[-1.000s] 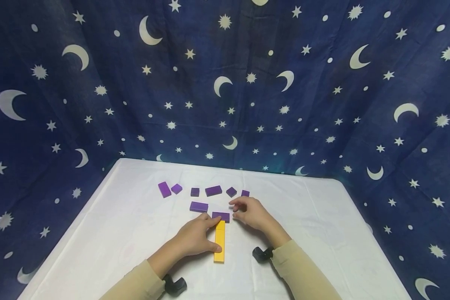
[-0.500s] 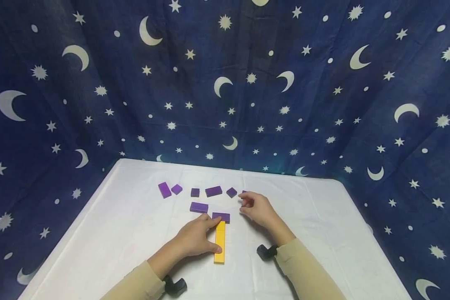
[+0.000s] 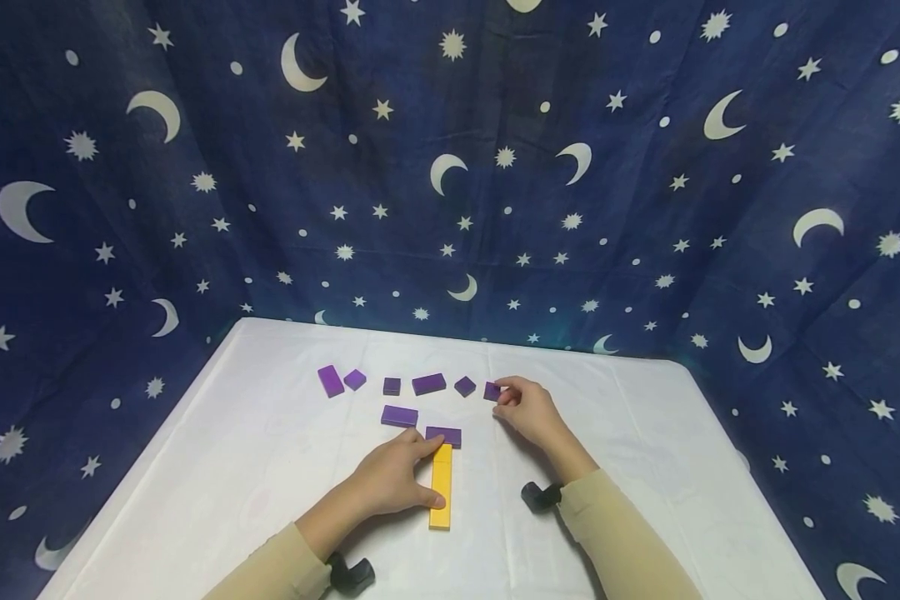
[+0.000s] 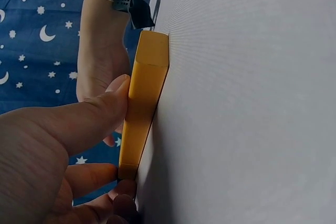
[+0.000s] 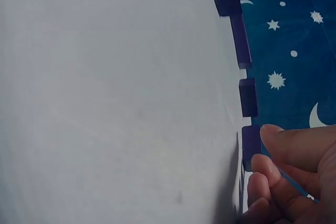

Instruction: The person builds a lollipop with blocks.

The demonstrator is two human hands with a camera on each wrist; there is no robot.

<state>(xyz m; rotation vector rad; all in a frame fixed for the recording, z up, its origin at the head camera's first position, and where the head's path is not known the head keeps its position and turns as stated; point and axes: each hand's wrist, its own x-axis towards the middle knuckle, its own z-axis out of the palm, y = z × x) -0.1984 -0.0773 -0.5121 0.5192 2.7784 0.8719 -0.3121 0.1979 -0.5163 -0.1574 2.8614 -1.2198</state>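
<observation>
Head view: the yellow bar [image 3: 442, 482] lies on the white table [image 3: 600, 425], its far end against a purple block [image 3: 448, 434]. The left hand [image 3: 392, 475] rests on it, thumb and forefinger spread. The right hand [image 3: 528, 410] is at a small purple square [image 3: 491, 391]; I cannot tell whether it pinches it. Uneven left-thumb pressure could skew the bar; a badly aimed right fingertip could nudge the square away. Compared with 0.5 s ago, the right hand sits farther right, uncovering more of the square.

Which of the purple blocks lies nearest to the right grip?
The small square purple block at the right end of the far row. It alone lies close beside the right grip; the other purple blocks lie farther left.
</observation>
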